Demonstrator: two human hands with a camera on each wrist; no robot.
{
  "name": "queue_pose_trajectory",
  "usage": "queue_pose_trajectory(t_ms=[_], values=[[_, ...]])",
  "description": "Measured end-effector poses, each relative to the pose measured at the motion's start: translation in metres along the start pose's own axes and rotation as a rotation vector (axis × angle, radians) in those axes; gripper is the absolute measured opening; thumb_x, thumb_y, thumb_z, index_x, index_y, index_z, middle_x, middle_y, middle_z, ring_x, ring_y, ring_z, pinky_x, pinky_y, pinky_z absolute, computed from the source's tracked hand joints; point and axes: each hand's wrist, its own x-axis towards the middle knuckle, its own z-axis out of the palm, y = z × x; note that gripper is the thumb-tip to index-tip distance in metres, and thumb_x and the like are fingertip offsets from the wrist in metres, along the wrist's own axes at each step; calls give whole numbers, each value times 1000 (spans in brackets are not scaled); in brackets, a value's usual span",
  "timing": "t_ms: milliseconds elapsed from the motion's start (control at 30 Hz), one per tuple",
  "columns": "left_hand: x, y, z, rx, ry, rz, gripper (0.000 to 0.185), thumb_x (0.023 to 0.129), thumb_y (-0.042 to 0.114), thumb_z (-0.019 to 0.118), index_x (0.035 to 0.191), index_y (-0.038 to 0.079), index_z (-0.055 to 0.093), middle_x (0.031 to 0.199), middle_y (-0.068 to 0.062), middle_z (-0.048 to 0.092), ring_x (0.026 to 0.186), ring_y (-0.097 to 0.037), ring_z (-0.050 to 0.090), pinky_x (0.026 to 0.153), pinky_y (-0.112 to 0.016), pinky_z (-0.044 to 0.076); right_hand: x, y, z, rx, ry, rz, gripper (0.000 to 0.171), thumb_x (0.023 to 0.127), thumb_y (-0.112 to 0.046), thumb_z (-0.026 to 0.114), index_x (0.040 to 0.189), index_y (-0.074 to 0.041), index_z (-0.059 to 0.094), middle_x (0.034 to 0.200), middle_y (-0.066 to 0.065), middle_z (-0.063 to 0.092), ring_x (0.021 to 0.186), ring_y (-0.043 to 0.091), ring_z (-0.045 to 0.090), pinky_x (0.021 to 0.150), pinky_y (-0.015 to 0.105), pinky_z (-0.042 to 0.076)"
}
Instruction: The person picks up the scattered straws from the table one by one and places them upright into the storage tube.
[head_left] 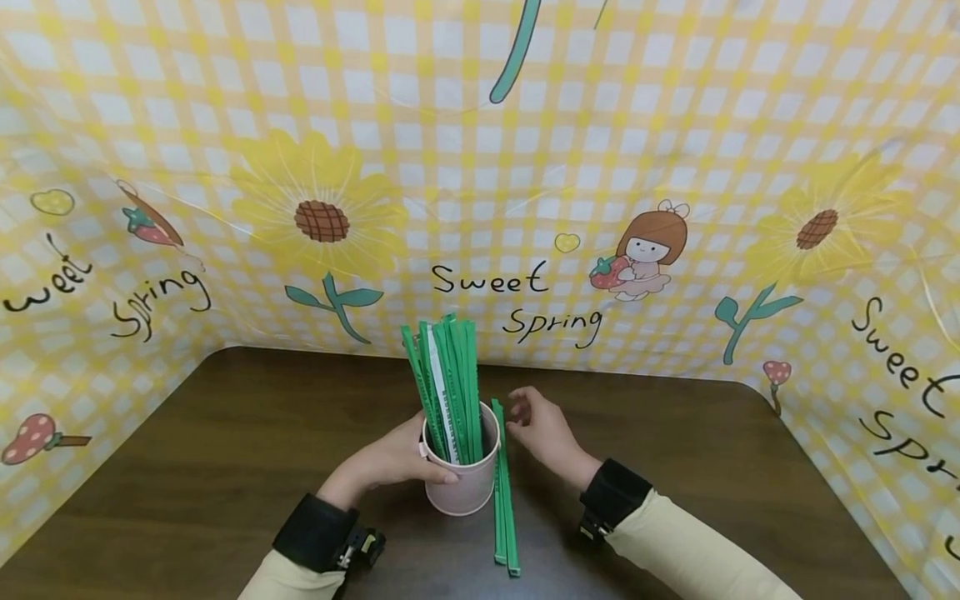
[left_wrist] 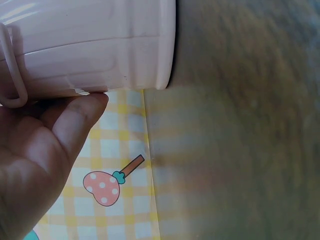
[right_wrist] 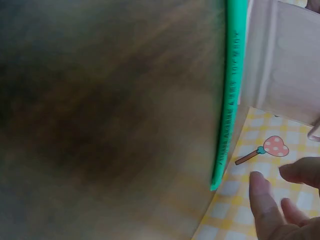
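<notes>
Gripping the pink cup (head_left: 463, 482) from its left side, the left hand (head_left: 390, 462) wraps fingers and thumb around the wall, with the thumb lying across the front just below the rim; the left wrist view shows a fingertip pressed to the cup's wall near the small handle loop (left_wrist: 12, 82). The right hand (head_left: 543, 432) holds nothing: its grip is loose, fingers spread and slightly bent, hovering just right of the cup's rim.

The cup stands upright on the dark wooden tabletop (head_left: 225, 467) near the front middle, and a bundle of green strips (head_left: 444, 387) stands in it, leaning back and fanning above the rim. Two more green strips (head_left: 502, 492) lie flat on the tabletop, touching the cup's right side and running toward the person.

The bundle is tall and top-heavy for so small a cup, so a nudge from the right hand against the upper strips could tip the cup if the left hand's hold loosens. The flat strips lie right under the right wrist, and a sleeve (head_left: 675, 533) could sweep them aside.
</notes>
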Motion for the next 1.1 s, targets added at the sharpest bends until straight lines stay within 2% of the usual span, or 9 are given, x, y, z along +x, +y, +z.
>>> queue_pose_trajectory(t_ms=[233,433,533,767,800,967,1000,1033,1100], values=[[0,0,0,-3,-2,-10,101,82,28,86,156,0,23,149,-23,48,132,-28,50,103,-23,44,-2,7,5,-30,-153,75,27,87,2,71,112,8,65,92,15,67,66,14,61,59,26,51],[1,0,2,-11,-2,-6,102,82,29,86,156,-1,22,149,-24,48,133,-29,50,102,-20,44,-4,8,6,-98,-210,107,29,86,0,72,113,10,66,81,11,65,56,12,58,54,26,51],[0,0,3,-14,-4,-1,102,82,28,86,156,0,22,150,-24,47,134,-30,49,102,-19,44,-6,8,7,-115,-224,112,29,85,1,71,112,10,67,74,8,63,52,11,55,52,25,49],[2,1,2,-38,-31,36,101,83,30,86,156,2,23,150,-22,46,133,-28,48,103,-19,44,-7,8,5,-168,-252,45,17,84,2,70,100,6,71,57,1,55,44,9,50,49,24,45],[2,1,2,-40,-35,39,101,83,30,86,156,2,23,150,-22,46,132,-27,48,103,-19,44,-3,21,7,-182,-253,6,17,85,-2,71,101,4,72,56,-1,55,44,8,50,49,24,44],[1,1,1,-8,-25,20,103,82,30,87,156,0,23,150,-23,46,133,-28,49,103,-20,43,-5,21,5,-184,-249,3,13,83,-1,69,95,3,70,53,-3,50,43,8,49,49,24,43],[1,1,1,-2,-23,17,103,82,30,87,156,1,23,150,-22,47,133,-29,49,104,-21,43,-5,21,6,-190,-238,7,13,82,0,69,94,3,69,55,-3,50,45,9,49,50,23,42],[1,1,0,3,-19,15,103,82,30,87,156,1,23,150,-22,47,133,-29,48,105,-23,44,-9,7,2,-186,-229,40,14,79,5,69,92,5,68,55,-1,50,46,10,49,50,23,42],[2,1,0,9,-12,12,102,81,30,87,156,1,23,150,-22,47,133,-29,49,106,-29,44,-8,5,3,-212,-208,38,15,77,6,70,92,4,68,59,0,50,51,11,48,53,22,39]])
